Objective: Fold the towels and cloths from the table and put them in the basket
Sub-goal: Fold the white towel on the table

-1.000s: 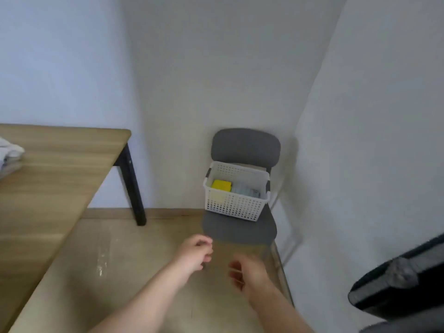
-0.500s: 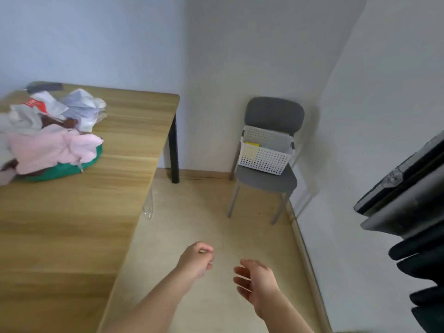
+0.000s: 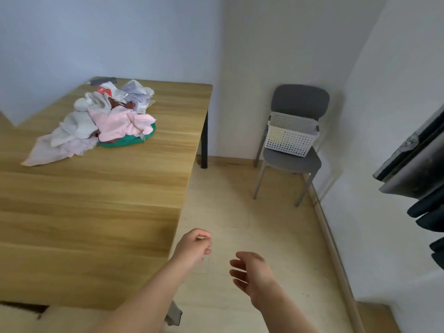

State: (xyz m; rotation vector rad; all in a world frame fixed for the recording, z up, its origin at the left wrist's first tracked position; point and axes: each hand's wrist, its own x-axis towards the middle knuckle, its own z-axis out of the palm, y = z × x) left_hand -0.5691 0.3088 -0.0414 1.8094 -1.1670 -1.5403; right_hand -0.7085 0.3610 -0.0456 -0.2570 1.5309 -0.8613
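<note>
The pile (image 3: 96, 123) of cloths lies crumpled at the far left of the worktop (image 3: 108, 212), well away from both hands. A pink towel (image 3: 120, 124) sits on top, with white pieces beside it and a green cloth (image 3: 125, 141) underneath. All look light, soft and limp. They should slide easily on the smooth wood but will sag and tangle if lifted from the middle. Pinching the pink towel at two corners of one edge would probably free it cleanly and let it hang flat for folding.

The left grip (image 3: 192, 248) hovers just off the worktop's near corner, fingers loosely curled and holding nothing. The right grip (image 3: 252, 272) is beside it over the floor, fingers relaxed and spread, also empty.

The basket (image 3: 289, 138) stands on a grey chair (image 3: 292, 162) by the right wall, well apart from the pile.
</note>
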